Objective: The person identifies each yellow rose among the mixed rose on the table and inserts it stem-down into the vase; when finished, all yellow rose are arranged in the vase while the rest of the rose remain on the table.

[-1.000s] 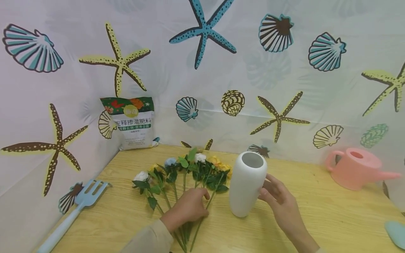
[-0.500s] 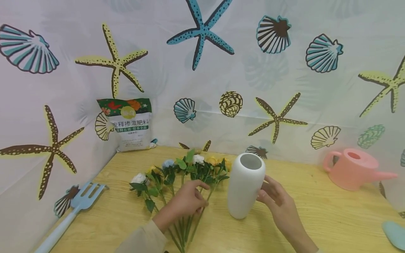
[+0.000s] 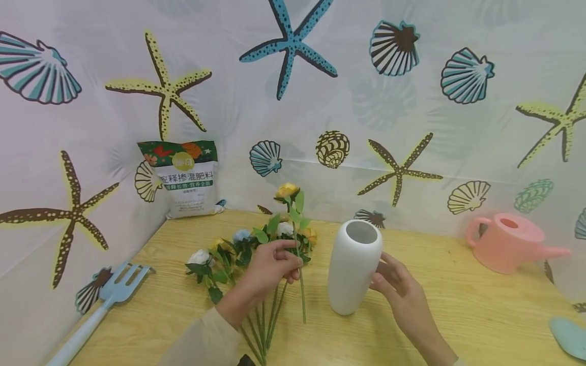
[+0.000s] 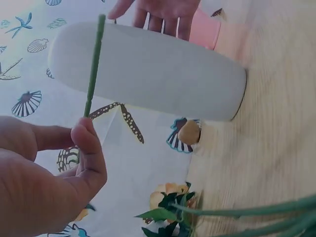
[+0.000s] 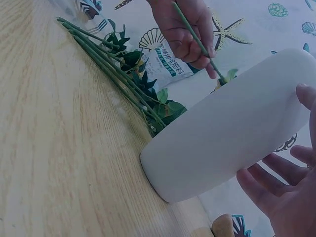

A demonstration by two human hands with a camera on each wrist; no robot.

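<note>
— Seashell and starfish sheeting backs your wooden counter [image 3: 458, 305]. How far along are you?

— Barely begun, I'd judge. Your left hand [image 3: 270, 267] pinches one yellow rose [image 3: 287, 191] by its stem, lifted upright at 9 o'clock of the white vase [image 3: 353, 267]; the vase looks empty. Your right hand [image 3: 398, 290] rests relaxed fingers against its 3 o'clock side.

— And the rest?

— The other flowers [image 3: 229, 251] lie on the counter. At 11 o'clock, the fertilizer bag [image 3: 185, 178] reads "控释掺混肥料".
</note>
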